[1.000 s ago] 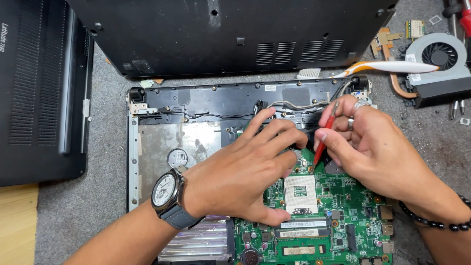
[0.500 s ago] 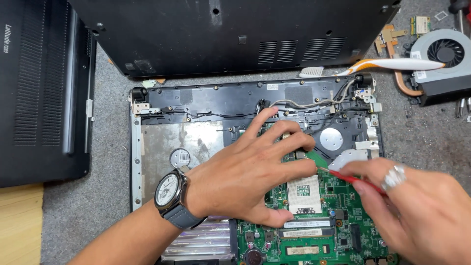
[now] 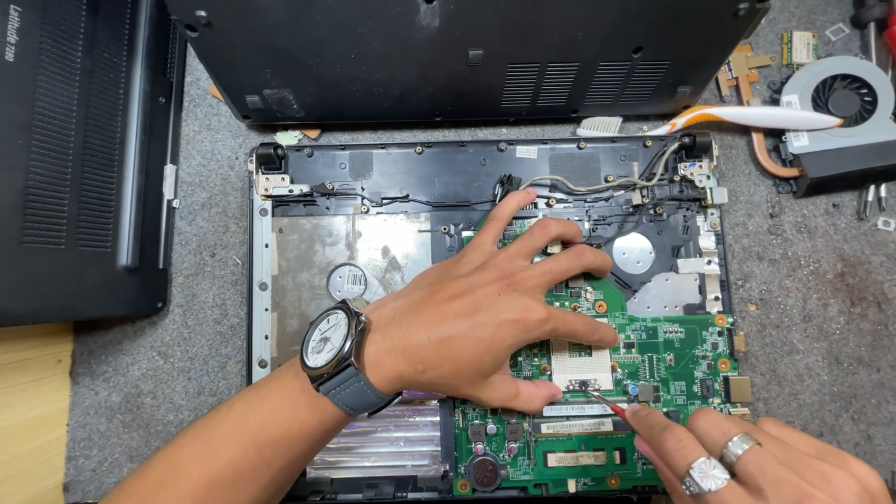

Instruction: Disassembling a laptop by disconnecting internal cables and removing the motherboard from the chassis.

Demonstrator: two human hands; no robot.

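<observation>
- An opened laptop chassis (image 3: pixel 373 187) lies on the grey desk (image 3: pixel 812 308), its green motherboard (image 3: pixel 672 355) exposed at near right.
- A black laptop cover (image 3: pixel 448 56) sits at the far edge; another black laptop (image 3: pixel 84 159) lies at left.
- A cooling fan (image 3: pixel 845 103) rests far right, a white-and-orange brush (image 3: pixel 756 119) beside it.
- Left hand (image 3: pixel 467 317) — watch on the wrist — lies flat on the motherboard, fingers (image 3: pixel 560 266) spread.
- Right hand (image 3: pixel 747 462), ringed, pinches a red-handled screwdriver (image 3: pixel 607 403), tip by the processor socket (image 3: pixel 581 359).

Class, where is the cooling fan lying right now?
The cooling fan lies at the head view's top right, on the grey mat, right of the opened laptop chassis.
</observation>
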